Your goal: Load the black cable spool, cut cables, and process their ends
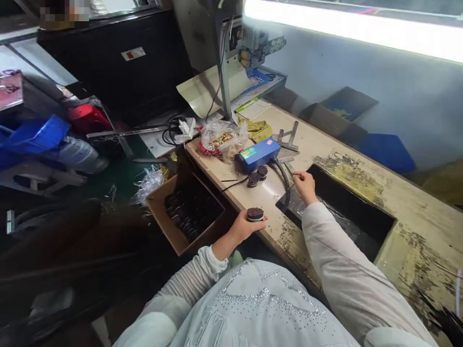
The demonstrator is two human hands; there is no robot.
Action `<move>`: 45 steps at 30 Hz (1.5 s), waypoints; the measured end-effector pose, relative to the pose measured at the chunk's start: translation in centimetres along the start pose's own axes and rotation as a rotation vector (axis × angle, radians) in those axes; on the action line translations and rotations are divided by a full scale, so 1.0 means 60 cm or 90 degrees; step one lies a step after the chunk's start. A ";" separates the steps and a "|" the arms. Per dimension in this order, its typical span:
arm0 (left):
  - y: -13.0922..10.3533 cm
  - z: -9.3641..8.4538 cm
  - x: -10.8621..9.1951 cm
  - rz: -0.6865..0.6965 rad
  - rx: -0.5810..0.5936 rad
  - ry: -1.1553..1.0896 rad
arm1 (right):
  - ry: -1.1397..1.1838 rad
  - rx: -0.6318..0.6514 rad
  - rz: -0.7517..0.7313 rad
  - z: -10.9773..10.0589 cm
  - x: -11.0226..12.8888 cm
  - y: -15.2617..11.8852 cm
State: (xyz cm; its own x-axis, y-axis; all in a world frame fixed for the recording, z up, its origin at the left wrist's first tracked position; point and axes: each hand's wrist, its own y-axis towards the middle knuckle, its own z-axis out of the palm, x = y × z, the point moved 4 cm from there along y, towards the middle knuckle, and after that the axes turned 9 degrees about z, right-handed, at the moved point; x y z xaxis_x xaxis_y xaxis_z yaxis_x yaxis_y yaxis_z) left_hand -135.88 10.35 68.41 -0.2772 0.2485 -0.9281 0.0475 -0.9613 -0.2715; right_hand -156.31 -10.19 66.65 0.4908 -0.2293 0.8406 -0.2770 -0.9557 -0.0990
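Observation:
My left hand holds a round dark piece with a pale band round its side, near the table's front edge. My right hand is closed, its fingertips together at one end of a thin metal strip, beside the sunken opening in the table. Two or so similar dark round pieces lie on the tabletop in front of a blue box-shaped device. A dark flexible tube curves down from that device toward the opening.
A cardboard box with several dark round pieces stands left of the table. Behind the blue device lie a plastic bag, yellow cloth and metal rulers. The rectangular opening is right of my right hand.

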 end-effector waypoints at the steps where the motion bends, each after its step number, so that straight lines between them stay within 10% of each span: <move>1: 0.001 -0.001 -0.003 0.011 0.012 0.012 | -0.061 -0.010 -0.049 -0.010 0.010 -0.013; 3: 0.001 -0.001 -0.010 0.030 0.039 0.028 | -0.125 0.031 -0.154 -0.029 0.038 -0.053; 8: 0.009 0.020 -0.020 0.035 0.176 0.049 | -0.136 0.532 -0.380 -0.044 0.127 -0.214; 16: 0.007 0.069 -0.011 -0.062 0.377 0.023 | -0.259 0.664 -0.515 -0.051 0.148 -0.302; 25: 0.025 0.090 -0.008 -0.146 0.569 -0.005 | -0.097 0.517 -0.348 -0.077 0.090 -0.297; 30: 0.058 0.063 -0.018 -0.055 0.465 -0.087 | 0.169 0.261 -0.080 -0.094 0.027 -0.280; 34: 0.042 0.100 0.019 0.025 0.380 -0.085 | 0.374 0.159 0.116 -0.081 -0.012 -0.291; 45: -0.002 0.199 0.011 0.123 0.132 -0.101 | 0.509 0.008 0.129 -0.066 -0.021 -0.332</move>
State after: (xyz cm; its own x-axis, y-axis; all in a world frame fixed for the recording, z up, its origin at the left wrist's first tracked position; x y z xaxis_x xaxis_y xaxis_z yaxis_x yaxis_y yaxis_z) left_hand -147.50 9.19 70.86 -0.4294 0.0531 -0.9016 -0.0775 -0.9968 -0.0218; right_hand -154.70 9.86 69.69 -0.3060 -0.2016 0.9304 -0.2859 -0.9127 -0.2918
